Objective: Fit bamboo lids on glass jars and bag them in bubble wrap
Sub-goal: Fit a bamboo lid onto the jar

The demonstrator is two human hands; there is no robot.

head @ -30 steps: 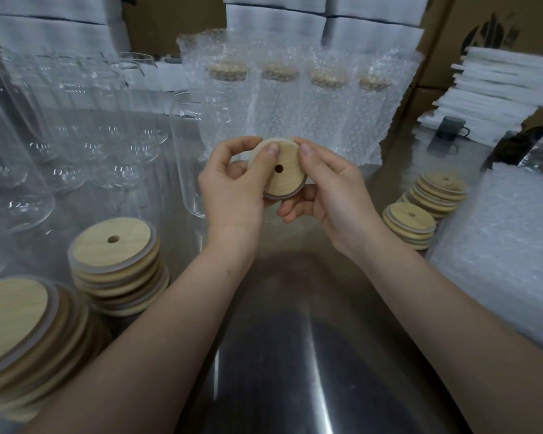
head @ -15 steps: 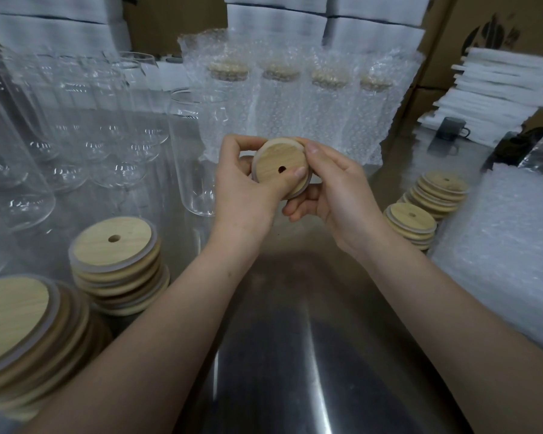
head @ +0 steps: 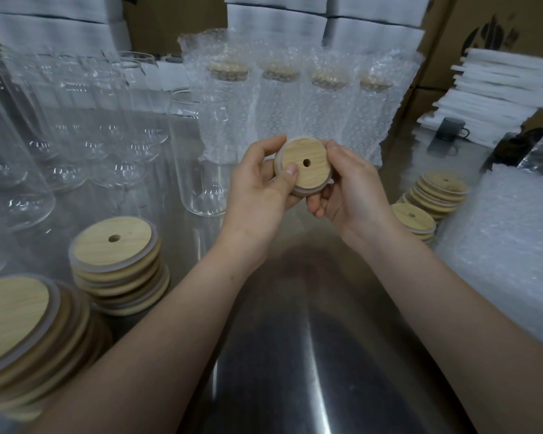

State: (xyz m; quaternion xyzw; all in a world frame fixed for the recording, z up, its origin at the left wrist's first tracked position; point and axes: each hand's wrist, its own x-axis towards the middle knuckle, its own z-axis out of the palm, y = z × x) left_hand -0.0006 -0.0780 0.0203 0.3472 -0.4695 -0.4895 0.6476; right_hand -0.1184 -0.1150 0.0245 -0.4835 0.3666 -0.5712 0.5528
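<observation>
A round bamboo lid [head: 303, 166], smooth-grained with a small centre hole and a pale silicone ring at its edge, is held above the brushed steel table [head: 295, 355]. The left hand [head: 261, 189] pinches it at 9 o'clock, thumb on its face; the right hand [head: 351, 189] cups it at 3 o'clock. A clear glass jar [head: 201, 151] stands at 9 o'clock, four bubble-wrapped jars [head: 282, 104] at 12, a lid stack [head: 116, 264] at 8

A stack of round bamboo lids [head: 19, 324] at the steel desk's [head: 295, 355] near left corner is cut by the picture's left edge. Four jars in clear bubble-wrap bags [head: 282, 114] at its far edge show only dim tan tops. Most of the left hand's [head: 261, 189] fingers lie hidden behind the holed round bamboo lid [head: 308, 170] it grips.
</observation>
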